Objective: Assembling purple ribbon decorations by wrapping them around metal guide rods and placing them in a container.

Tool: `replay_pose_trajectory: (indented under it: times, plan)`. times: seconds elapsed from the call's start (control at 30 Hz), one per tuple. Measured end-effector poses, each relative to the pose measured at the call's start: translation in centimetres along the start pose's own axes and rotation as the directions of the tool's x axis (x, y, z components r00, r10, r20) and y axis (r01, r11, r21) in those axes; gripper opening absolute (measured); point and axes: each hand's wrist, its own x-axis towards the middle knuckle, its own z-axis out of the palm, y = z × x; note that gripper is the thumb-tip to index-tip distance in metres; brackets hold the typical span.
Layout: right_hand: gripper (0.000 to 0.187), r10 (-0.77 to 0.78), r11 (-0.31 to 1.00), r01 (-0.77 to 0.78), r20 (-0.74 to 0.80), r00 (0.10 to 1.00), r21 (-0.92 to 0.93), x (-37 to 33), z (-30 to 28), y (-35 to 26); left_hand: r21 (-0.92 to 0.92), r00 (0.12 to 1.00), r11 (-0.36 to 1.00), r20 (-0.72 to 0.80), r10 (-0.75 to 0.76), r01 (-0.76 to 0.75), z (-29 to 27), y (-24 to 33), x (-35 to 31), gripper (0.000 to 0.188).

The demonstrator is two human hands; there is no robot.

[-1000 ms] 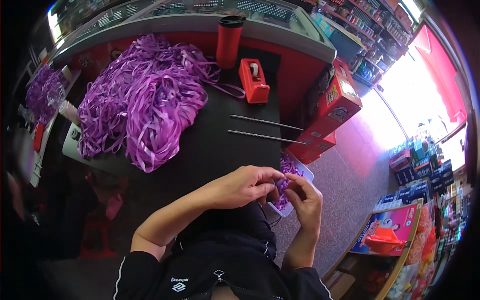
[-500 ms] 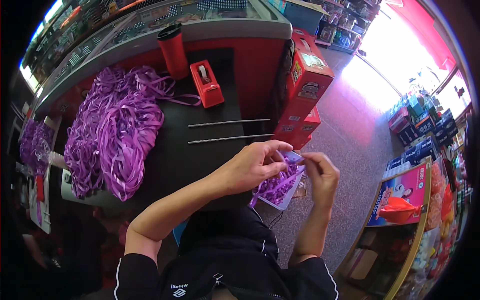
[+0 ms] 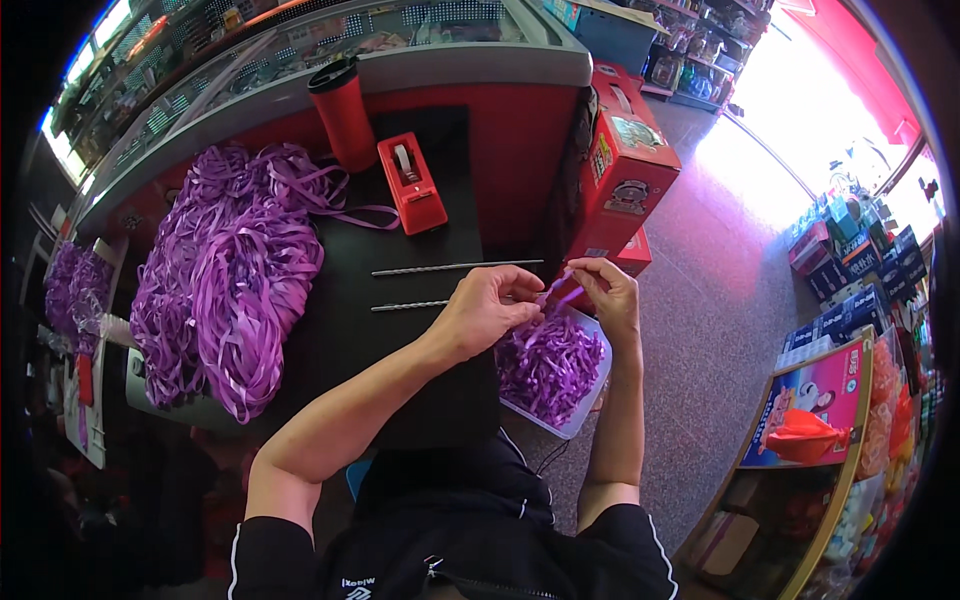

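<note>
Between my two hands a short purple ribbon (image 3: 566, 291) is held, its ends pinched in the fingertips. My left hand (image 3: 493, 306) is closed on one end, and my right hand (image 3: 608, 288) pinches the other. Just below them is a white plastic bin (image 3: 567, 432) full of short purple ribbon pieces (image 3: 548, 368). Two thin twisted metal rods (image 3: 410, 306) lie on the black table (image 3: 400, 365), the nearer one partly hidden by my left hand. On the table's left side rests a big heap of long purple ribbon (image 3: 235, 270).
A red tape dispenser (image 3: 411, 185) and a red tumbler with a black lid (image 3: 343, 115) stand at the table's back. Red boxes (image 3: 625, 175) are stacked beyond the table's right end. A glass counter (image 3: 400, 60) runs behind; a display case (image 3: 800, 480) stands right.
Both hands have moved left and away from me, off the bin, so its ribbon pieces show more. The ribbon is now held between the hands. The view has shifted slightly.
</note>
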Motion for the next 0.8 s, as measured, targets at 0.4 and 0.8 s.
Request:
replay_pose_trajectory:
  times: [0.4, 0.8]
  plan:
    - [0.012, -0.004, 0.895, -0.064, 0.153, 0.988, 0.442, 3.9, 4.5, 4.3, 0.354, 0.989, 0.935, -0.127, 0.081, -0.031, -3.7, 3.0, -2.0, 0.02]
    - [0.011, -0.172, 0.763, 0.158, -0.039, 0.984, 0.626, 4.5, 2.6, 7.4, 0.412, 0.977, 0.911, -0.189, 0.1, -0.014, -4.6, 2.3, 1.7, 0.013]
